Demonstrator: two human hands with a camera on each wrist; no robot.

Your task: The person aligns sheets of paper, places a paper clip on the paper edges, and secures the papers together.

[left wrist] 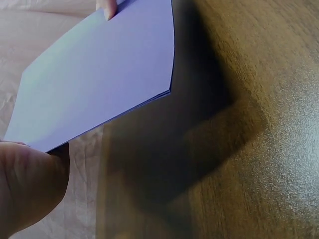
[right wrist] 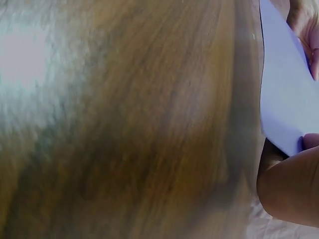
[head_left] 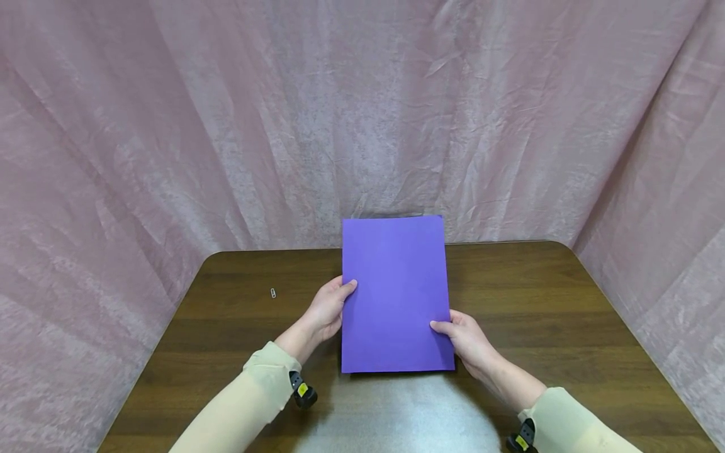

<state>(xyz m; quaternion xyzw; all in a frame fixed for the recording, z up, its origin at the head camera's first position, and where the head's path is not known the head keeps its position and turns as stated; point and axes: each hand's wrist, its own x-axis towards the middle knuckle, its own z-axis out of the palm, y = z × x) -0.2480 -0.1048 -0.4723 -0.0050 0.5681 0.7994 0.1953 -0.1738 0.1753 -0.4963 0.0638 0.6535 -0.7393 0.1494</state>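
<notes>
A thin stack of purple paper sheets (head_left: 394, 292) is held up over the table between both hands, its broad face toward the head camera. My left hand (head_left: 327, 309) grips the left edge around mid-height, thumb on the front face and fingers behind. Lower down on the opposite edge, my right hand (head_left: 471, 343) pinches the sheets the same way. Layered edges of the paper (left wrist: 99, 74) show at a corner in the left wrist view, with a shadow under it on the wood. In the right wrist view the paper (right wrist: 286, 84) bends slightly between the hands.
A small silver paper clip (head_left: 273, 293) lies on the brown wooden table (head_left: 527, 296), left of the left hand. Pink curtains (head_left: 283, 126) hang behind the table's back edge and along its sides. Light glares off the table's front middle.
</notes>
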